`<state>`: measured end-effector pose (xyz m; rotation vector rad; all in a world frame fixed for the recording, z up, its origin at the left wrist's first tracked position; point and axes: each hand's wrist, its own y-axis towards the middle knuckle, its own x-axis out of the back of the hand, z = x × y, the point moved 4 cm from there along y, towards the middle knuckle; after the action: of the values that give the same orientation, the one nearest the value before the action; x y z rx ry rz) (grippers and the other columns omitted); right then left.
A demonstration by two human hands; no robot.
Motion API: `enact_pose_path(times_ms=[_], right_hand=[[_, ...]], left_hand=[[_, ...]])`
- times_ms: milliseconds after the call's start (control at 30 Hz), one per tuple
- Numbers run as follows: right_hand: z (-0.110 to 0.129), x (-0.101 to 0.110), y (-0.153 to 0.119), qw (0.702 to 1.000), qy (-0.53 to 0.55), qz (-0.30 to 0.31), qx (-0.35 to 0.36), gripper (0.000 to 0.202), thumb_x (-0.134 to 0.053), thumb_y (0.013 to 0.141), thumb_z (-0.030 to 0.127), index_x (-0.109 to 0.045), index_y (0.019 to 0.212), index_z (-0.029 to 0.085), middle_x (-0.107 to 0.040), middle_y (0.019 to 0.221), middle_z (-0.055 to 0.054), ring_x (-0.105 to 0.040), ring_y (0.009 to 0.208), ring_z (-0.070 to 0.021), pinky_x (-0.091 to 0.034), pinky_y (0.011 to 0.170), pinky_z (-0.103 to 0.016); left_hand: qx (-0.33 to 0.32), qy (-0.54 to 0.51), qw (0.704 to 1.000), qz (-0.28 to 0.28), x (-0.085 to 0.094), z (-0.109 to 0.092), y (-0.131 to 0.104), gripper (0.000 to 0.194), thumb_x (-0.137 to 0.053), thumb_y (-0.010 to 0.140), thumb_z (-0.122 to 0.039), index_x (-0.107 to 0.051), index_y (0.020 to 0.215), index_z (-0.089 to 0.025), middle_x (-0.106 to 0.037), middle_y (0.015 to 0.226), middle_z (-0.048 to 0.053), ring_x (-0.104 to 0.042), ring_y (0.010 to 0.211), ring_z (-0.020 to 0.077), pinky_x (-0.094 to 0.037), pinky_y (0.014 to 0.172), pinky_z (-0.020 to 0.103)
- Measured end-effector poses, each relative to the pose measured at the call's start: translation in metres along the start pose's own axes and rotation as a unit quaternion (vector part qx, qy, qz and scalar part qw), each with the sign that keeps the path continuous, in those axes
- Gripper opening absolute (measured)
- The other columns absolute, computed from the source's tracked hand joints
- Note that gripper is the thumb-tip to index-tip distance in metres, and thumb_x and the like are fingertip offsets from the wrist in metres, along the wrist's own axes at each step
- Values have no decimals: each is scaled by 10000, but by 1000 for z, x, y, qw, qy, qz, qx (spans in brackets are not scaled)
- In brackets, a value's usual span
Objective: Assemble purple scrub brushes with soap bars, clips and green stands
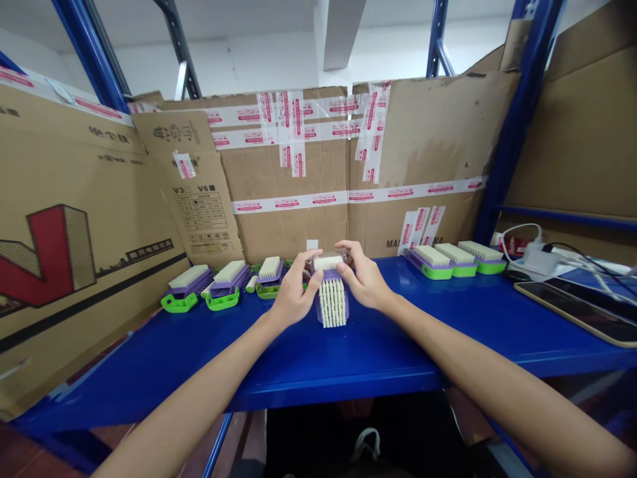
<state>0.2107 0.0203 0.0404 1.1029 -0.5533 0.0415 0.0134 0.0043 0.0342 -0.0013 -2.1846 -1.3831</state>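
Observation:
Above the middle of the blue shelf, a brush (332, 304) with a purple body and rows of cream bristles is held between both my hands. Its bristles face me. At its far end sits a clear part with a cream, roller-like piece (328, 263) in it. My left hand (296, 287) grips this end from the left, thumb on the near side and fingers curled behind. From the right, my right hand (365, 275) grips the same end, its thumb near the cream piece. The fingertips behind the brush are partly hidden.
Several purple-and-green brushes (229, 273) lie bristles up at the back left of the blue shelf (279, 378). More brushes (458, 255) stand at the back right. A phone (580, 309) and white cables (592, 269) lie far right. Taped cardboard (293, 229) walls the back.

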Motion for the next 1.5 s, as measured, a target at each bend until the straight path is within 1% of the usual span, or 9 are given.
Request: enact_pose_path(times_ms=[233, 500, 767, 900, 1033, 1100, 1200, 1267, 1500], right_hand=[[1, -1, 0, 1000, 4, 6, 3, 426, -436, 1119, 554, -458, 1413, 247, -723, 1137, -98, -700, 843, -235, -575, 795, -404], [3, 0, 0, 1000, 2, 1, 8, 420, -431, 1123, 558, -461, 1410, 253, -718, 1140, -95, -704, 852, -237, -581, 802, -404], [5, -1, -1, 1000, 6, 8, -3, 426, -442, 1118, 549, -451, 1428, 257, -715, 1034, -72, -695, 804, -241, -588, 764, -414], [2, -3, -1, 1000, 8, 28, -11, 545, -445, 1112, 565, -377, 1554, 253, -725, 1167, -116, -731, 898, -279, -615, 820, -469], [0, -10, -1, 996, 32, 84, -19, 773, -463, 1105, 582, -114, 1722, 274, -688, 1356, -176, -752, 975, -304, -634, 874, -532], [4, -14, -2, 995, 39, 91, 1, 898, -505, 1088, 606, 13, 1745, 280, -588, 1509, -220, -725, 1144, -336, -621, 961, -578], [15, -22, -4, 994, -10, 87, 66, 1181, -664, 975, 703, 128, 1745, 283, -316, 1721, -252, -415, 1552, -435, -465, 1185, -684], [22, -29, -7, 988, -59, 107, 95, 1311, -738, 898, 742, 159, 1741, 290, -210, 1768, -246, -307, 1604, -467, -399, 1232, -710], [24, -30, -7, 982, -124, 109, 92, 1124, -715, 996, 390, 113, 1749, 293, -323, 1732, -200, -427, 1530, -412, -455, 1219, -641]], left_hand=[[25, -29, 998, 57, -4, 3, -3, 775, -766, 954, -548, -373, 1572, -296, -545, 1544, 171, -644, 1323, 347, -590, 1055, 522], [34, -48, 995, 78, -6, 2, -2, 944, -877, 861, -499, -319, 1599, -310, -547, 1532, 177, -695, 1251, 350, -636, 994, 529], [41, -45, 997, 49, -5, 2, -1, 773, -827, 911, -504, -411, 1527, -293, -627, 1445, 149, -726, 1179, 322, -647, 940, 484], [52, -61, 996, 33, -4, 2, -1, 725, -798, 936, -510, -424, 1513, -280, -641, 1425, 146, -730, 1167, 303, -652, 887, 432], [73, -86, 994, -11, 1, 6, 1, 686, -780, 955, -511, -426, 1493, -275, -675, 1349, 126, -736, 1110, 258, -641, 872, 383], [88, -93, 990, -63, 5, 9, 3, 676, -779, 956, -515, -425, 1476, -270, -680, 1319, 115, -729, 1105, 242, -629, 911, 382], [114, -92, 977, -156, 11, 14, 4, 629, -778, 956, -517, -432, 1414, -261, -655, 1317, 105, -702, 1143, 229, -592, 999, 394], [138, -82, 965, -207, 14, 18, 3, 597, -780, 952, -516, -429, 1362, -260, -635, 1308, 93, -688, 1154, 221, -571, 1030, 394], [193, -108, 951, -215, 9, 19, 1, 577, -786, 939, -529, -400, 1272, -260, -609, 1164, 49, -690, 1011, 192, -600, 846, 317]])
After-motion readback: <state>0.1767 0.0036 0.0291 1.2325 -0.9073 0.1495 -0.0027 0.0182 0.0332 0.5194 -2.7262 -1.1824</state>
